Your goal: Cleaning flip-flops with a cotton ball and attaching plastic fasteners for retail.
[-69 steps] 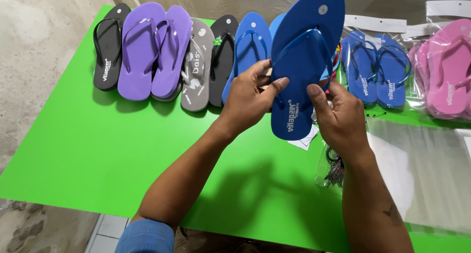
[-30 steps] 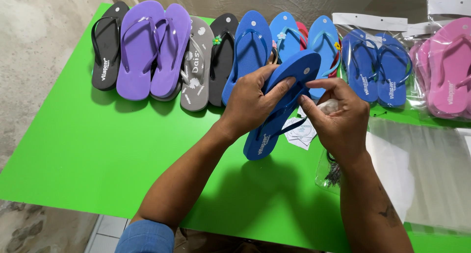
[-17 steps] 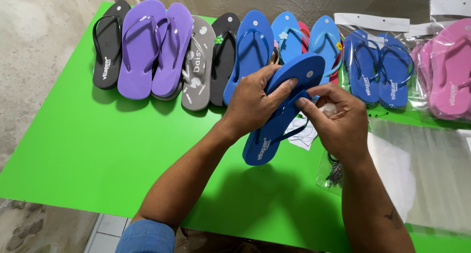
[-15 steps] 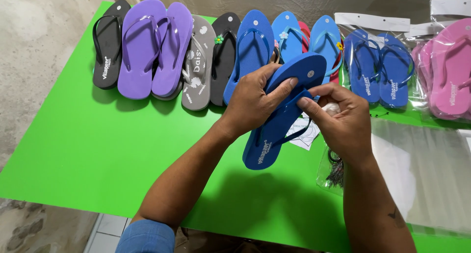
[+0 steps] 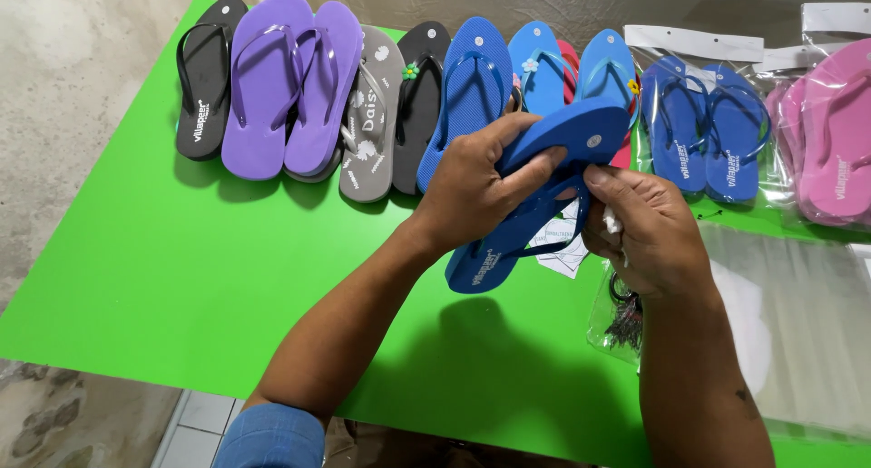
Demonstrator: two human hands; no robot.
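A person holds a dark blue flip-flop point(image 5: 535, 200) in both hands above a bright green counter point(image 5: 181, 277), just in front of a row of sandals lined up along the counter's far edge. The left hand point(image 5: 472, 191) wraps the flip-flop from the side, its fingers point(image 5: 535, 169) clamped over the sole near the toe end, thumb on top. The right hand point(image 5: 649, 228) meets it from the other side, fingers closed on the sole's edge and strap by the toe plug. The flip-flop is tilted, toe end up toward the row and heel end down toward the counter, clear of the surface.

In the row behind the held flip-flop lie a black flip-flop point(image 5: 204, 78) at the far left, a purple pair point(image 5: 290, 82), a grey sandal point(image 5: 372, 114), another black one point(image 5: 422, 96) and several lighter blue flip-flops point(image 5: 472, 78). To the right of the held flip-flop sit a bagged blue pair point(image 5: 703, 123) and a bagged pink pair point(image 5: 830, 132). A white paper slip point(image 5: 567, 250) lies on the counter beneath it, and clear plastic bags point(image 5: 798, 332) lie under the right forearm.
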